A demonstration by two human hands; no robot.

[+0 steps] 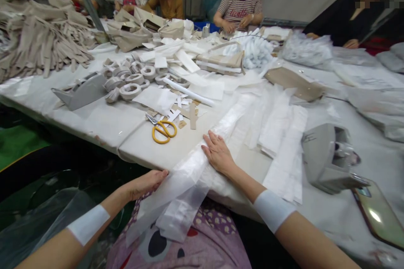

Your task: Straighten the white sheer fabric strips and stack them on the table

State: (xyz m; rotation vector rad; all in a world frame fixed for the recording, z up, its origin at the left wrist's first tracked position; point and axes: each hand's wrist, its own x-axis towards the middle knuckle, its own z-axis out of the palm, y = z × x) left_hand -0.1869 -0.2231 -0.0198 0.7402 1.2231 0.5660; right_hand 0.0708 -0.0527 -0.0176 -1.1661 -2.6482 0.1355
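Observation:
A long, translucent plastic bag [189,164] runs slantwise over the table's front edge, its near end hanging above my lap. White material shows inside its upper stretch. My left hand [150,183] is closed at the bag's left edge, fingers pinched on it. My right hand [219,153] lies flat on top of the bag with its fingers stretched out. Yellow-handled scissors [162,130] rest on the table to the left of the bag. Right of my right hand lie more white, flat strips in clear wrapping [280,147].
Rolls of tape [131,90] and a grey tape dispenser [85,90] stand at the left. Another dispenser [328,157] and a phone [380,212] are at the right. Beige fabric strips [47,46] pile up far left. Several co-workers sit across the table.

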